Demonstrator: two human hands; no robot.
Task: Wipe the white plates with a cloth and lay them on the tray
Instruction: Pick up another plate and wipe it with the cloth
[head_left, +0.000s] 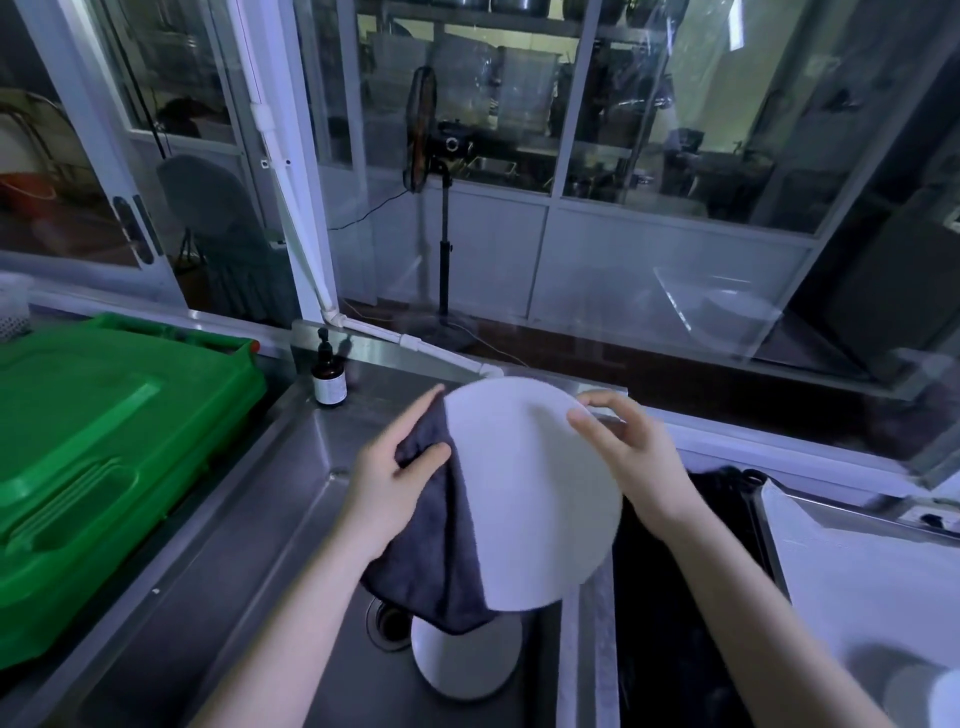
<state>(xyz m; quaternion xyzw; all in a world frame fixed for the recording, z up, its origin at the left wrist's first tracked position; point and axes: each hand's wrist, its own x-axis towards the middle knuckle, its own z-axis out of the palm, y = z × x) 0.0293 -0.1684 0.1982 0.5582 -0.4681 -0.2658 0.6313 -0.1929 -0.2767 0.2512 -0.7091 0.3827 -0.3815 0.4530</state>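
A green plastic bin lid fills the left edge, lying beside a stainless steel sink. An amber pump bottle stands on the sink's back ledge. Over the basin the left hand grips a dark grey cloth. The thumb pinches a fold of it from the front and the fingers curl behind, with one fingertip showing above the fold. The cloth looks thick and soft, and it hangs from the hand in a loose drape that reaches down towards the drain.

The cloth lies against the left edge of a white plate, which is held in the air above the basin, tilted up so its flat round face turns towards the camera. The plate is plain, matt and unmarked, and slightly blurred along its lower rim. Under it a second white plate rests on the basin floor just beside the drain, partly hidden by the hanging cloth.

The right hand holds the raised plate at its upper right rim, with the thumb on the face and the fingers curled round the back. Further right, past a dark basin, a metal tray with a white lining sits on the counter
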